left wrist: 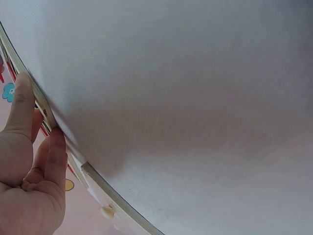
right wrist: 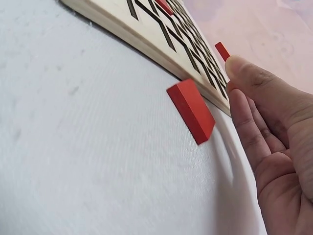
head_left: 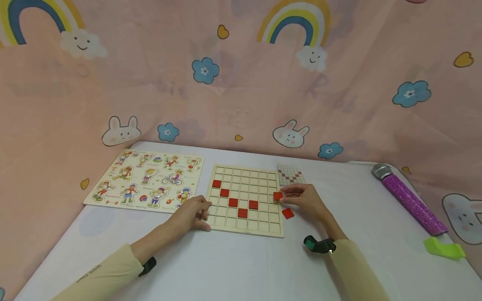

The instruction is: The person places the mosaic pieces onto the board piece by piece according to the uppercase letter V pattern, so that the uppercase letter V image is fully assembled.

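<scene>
A square wooden grid board (head_left: 260, 184) lies on the table, several red square tiles set in its cells in a V-like pattern. At its left edge near the front corner, my left hand (head_left: 190, 213) holds the board; in the left wrist view the thumb and fingertips (left wrist: 57, 137) meet its rim. My right hand (head_left: 305, 200) pinches a red tile (head_left: 278, 196) between thumb and fingers over the board's right edge. Another red tile (right wrist: 193, 110) lies loose on the table beside that edge, below the hand. Behind it stands a small pattern card (head_left: 290, 174) printed with a similar V.
A sports-figure puzzle board (head_left: 147, 179) lies to the left. Over on the right are a purple glitter microphone (head_left: 412, 200) and a lime green curved piece (head_left: 444, 249). A pink printed cloth (head_left: 241, 96) hangs behind the white table (head_left: 226, 267).
</scene>
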Available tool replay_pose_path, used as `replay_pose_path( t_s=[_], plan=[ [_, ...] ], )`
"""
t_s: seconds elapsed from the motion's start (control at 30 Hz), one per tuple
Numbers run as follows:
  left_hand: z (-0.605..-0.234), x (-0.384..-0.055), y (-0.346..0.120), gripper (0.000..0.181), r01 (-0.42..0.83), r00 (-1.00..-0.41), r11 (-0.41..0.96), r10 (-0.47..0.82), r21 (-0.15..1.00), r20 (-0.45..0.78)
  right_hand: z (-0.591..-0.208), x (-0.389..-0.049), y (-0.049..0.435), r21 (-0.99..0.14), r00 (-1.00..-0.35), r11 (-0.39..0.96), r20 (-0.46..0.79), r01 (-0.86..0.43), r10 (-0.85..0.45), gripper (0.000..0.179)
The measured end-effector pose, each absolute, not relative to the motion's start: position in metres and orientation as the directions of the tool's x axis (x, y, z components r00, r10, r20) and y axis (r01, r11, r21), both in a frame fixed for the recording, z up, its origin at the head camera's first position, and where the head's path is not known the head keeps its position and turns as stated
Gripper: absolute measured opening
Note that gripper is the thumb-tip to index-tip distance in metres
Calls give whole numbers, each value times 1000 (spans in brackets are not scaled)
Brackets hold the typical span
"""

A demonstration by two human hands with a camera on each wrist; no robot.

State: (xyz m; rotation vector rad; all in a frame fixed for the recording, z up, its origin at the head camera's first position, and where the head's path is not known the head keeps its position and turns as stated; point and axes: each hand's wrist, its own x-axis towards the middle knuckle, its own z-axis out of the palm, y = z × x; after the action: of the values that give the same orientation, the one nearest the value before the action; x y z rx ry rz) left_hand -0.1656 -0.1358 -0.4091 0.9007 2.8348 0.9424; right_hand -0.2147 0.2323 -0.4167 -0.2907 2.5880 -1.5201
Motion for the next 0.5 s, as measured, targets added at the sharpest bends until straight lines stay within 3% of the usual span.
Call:
replay_pose_path(
  t_s=[0.5],
  plan=[
    [-410, -167, -137, 36, 522, -829, 641, 538, 563, 155, -427, -223, 217, -874, -974, 479, -32, -81, -222, 36]
  ],
)
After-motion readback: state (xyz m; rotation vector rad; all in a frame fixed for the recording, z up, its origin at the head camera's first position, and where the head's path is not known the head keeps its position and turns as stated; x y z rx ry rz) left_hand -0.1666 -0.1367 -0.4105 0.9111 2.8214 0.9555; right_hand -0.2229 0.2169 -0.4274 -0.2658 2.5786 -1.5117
